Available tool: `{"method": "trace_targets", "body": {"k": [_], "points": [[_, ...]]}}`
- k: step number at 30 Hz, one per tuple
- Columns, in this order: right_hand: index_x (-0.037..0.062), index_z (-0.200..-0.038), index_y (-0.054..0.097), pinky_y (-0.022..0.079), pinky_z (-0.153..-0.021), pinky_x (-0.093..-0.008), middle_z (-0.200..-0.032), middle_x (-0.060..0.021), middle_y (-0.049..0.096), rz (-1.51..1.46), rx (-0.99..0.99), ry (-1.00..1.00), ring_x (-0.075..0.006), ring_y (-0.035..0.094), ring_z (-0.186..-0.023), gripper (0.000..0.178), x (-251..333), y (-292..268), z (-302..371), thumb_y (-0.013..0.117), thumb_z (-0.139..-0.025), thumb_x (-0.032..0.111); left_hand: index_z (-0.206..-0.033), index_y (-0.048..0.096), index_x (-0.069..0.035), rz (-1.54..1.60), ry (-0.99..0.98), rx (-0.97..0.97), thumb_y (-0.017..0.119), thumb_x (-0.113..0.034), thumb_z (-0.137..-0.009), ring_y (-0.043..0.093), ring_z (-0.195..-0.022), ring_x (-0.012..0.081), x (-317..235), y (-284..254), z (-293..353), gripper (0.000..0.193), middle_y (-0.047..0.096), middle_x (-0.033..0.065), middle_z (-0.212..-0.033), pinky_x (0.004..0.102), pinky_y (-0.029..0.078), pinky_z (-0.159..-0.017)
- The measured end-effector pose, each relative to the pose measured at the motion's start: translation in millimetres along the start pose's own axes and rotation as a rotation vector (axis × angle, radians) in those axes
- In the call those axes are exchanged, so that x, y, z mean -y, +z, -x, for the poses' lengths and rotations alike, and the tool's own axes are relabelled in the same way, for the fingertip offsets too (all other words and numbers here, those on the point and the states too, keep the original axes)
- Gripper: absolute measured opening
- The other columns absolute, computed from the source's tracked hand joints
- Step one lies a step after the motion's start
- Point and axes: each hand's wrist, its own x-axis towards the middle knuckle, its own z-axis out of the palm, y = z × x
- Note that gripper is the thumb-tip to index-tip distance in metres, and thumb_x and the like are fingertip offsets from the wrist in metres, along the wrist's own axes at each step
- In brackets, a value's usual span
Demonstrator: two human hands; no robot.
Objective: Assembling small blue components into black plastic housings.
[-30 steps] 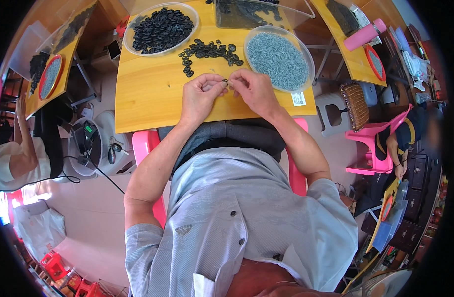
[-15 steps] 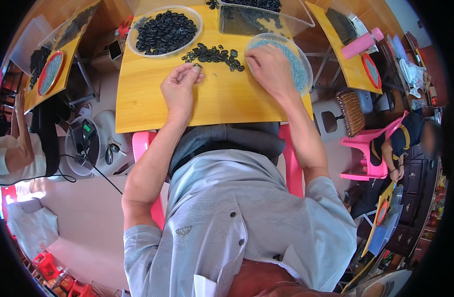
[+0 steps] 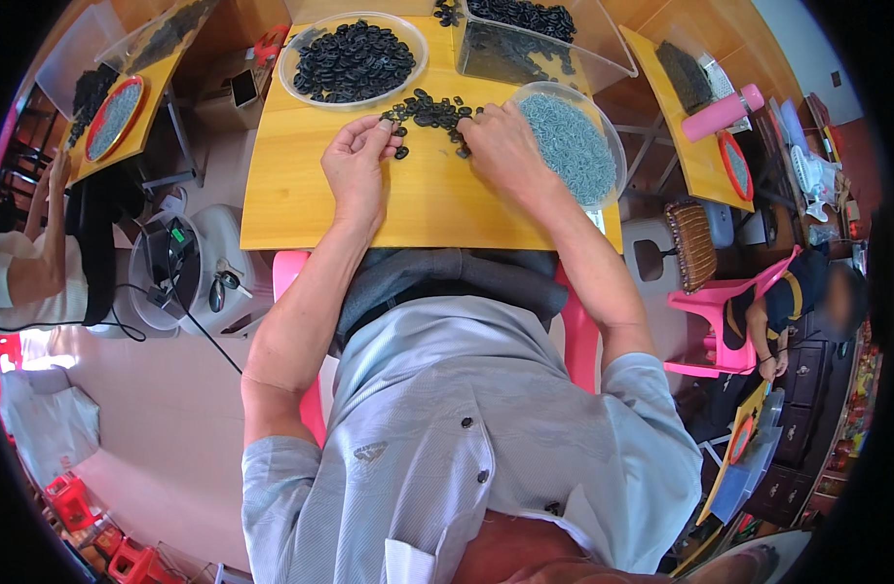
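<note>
On the left, a bowl [image 3: 281, 71] brims with black oval pieces [image 3: 354, 60]; whether those are done or waiting, we can't tell; just below, the left hand [image 3: 357, 165] has its fingers pinched, it seems, on a small black piece [image 3: 389, 116]; between the hands, a loose scatter [image 3: 430, 110] of similar pieces lies on the bench [image 3: 301, 185], so plenty looks left; here's the right hand [image 3: 505, 151] at its right end, fingers too hidden for us to judge; rightmost, a dish [image 3: 621, 151] well filled with grey bits [image 3: 569, 146]
</note>
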Motion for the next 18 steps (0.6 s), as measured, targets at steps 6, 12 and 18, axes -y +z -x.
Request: {"method": "trace_targets", "body": {"k": [6, 12, 18], "points": [[0.0033, -0.087, 0.071, 0.046, -0.079, -0.0422, -0.080, -0.0123, 0.069, -0.169, -0.108, 0.062, -0.0313, 0.064, -0.085, 0.013, -21, -15, 0, 0.062, -0.078, 0.005, -0.106, 0.062, 0.006, -0.007, -0.013, 0.033, 0.067, -0.002, -0.091, 0.065, -0.072, 0.0124, 1, 2, 3, 0.018, 0.070, 0.0112, -0.089, 0.0208, 0.051, -0.066], [0.0015, -0.086, 0.070, 0.051, -0.074, -0.0450, -0.085, -0.0174, 0.069, -0.227, 0.072, 0.062, -0.0356, 0.067, -0.080, 0.010, -9, -13, -1, 0.064, -0.079, 0.006, -0.106, 0.062, 0.005, -0.063, -0.006, 0.062, 0.067, -0.003, -0.091, 0.065, -0.074, 0.0126, 3, 1, 5, 0.018, 0.071, 0.0114, -0.090, 0.0215, 0.051, -0.068], [0.0004, -0.090, 0.067, 0.051, -0.075, -0.0460, -0.083, -0.0195, 0.068, -0.251, 0.084, 0.150, -0.0371, 0.066, -0.084, 0.012, 1, 3, -2, 0.063, -0.079, 0.004, -0.104, 0.063, 0.004, -0.052, -0.021, 0.104, 0.067, -0.003, -0.091, 0.065, -0.074, 0.0129, 9, 4, 11, 0.015, 0.071, 0.0106, -0.089, 0.0219, 0.051, -0.069]]}}
